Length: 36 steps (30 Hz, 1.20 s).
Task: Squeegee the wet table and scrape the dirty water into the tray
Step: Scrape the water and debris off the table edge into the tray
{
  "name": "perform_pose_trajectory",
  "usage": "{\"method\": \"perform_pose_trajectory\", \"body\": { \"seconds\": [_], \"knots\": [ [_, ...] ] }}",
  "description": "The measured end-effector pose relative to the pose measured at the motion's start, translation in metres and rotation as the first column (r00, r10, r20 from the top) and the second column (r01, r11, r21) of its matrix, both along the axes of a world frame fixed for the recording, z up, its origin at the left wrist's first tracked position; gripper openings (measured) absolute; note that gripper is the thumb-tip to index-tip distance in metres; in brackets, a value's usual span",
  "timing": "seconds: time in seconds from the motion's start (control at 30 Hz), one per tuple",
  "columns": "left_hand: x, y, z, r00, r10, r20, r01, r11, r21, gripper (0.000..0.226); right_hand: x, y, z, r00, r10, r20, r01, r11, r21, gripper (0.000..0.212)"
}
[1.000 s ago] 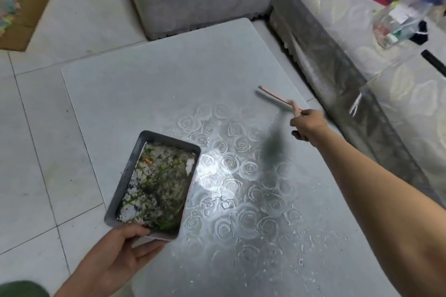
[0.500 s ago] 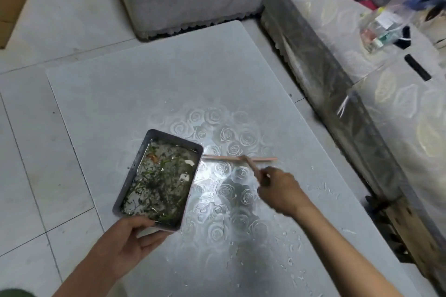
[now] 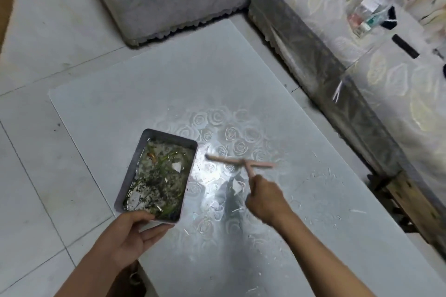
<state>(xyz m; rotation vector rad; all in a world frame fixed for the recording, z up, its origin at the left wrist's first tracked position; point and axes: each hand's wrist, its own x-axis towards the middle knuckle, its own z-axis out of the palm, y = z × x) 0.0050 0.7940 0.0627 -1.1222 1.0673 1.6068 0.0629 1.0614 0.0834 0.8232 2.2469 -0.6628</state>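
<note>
The left hand (image 3: 125,239) grips the tray (image 3: 130,170) at the tabletop's (image 3: 169,79) left edge (presumably to catch runoff). The right hand (image 3: 265,198) clasps the squeegee (image 3: 239,161), its blade near the tray.

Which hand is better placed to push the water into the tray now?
The right hand: it grips the squeegee, whose blade lies just right of the tray. The left hand is busy holding the tray.

The right hand (image 3: 265,198) has swept the thin pink T-shaped squeegee (image 3: 239,161) from the 3 o'clock edge of the pale rose-embossed wet table (image 3: 144,84) across to the grey rectangular metal tray (image 3: 169,134). Its blade now sits just beside the tray's rim, at 3 o'clock.
</note>
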Motion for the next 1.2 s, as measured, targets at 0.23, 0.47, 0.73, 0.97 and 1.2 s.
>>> {"method": "perform_pose_trajectory", "body": {
  "seconds": [0.23,0.47,0.73,0.97,1.2],
  "knots": [
    [-0.042,-0.030,0.009,0.999,-0.025,0.037,0.025,1.000,-0.015,0.045,-0.064,-0.008,0.033,0.978,0.143,-0.151,-0.122,0.982,0.145,0.036],
    [-0.088,-0.060,0.008,0.996,-0.076,0.055,0.077,0.997,-0.003,0.049,-0.168,-0.045,-0.007,0.978,0.174,-0.115,-0.164,0.983,0.085,0.030],
    [-0.122,-0.076,0.021,0.993,-0.116,0.037,0.115,0.993,0.029,0.050,-0.077,-0.075,0.019,0.959,0.241,0.152,-0.246,0.969,0.016,0.066],
    [-0.151,-0.089,0.021,0.994,-0.102,0.043,0.101,0.994,0.035,0.045,-0.143,-0.109,0.032,0.950,0.305,-0.068,-0.295,0.947,0.125,0.075],
    [-0.164,-0.099,0.017,0.995,-0.080,0.051,0.079,0.996,0.028,0.036,-0.129,-0.126,0.015,0.954,0.297,0.048,-0.299,0.953,0.055,0.060]
  ]
}}
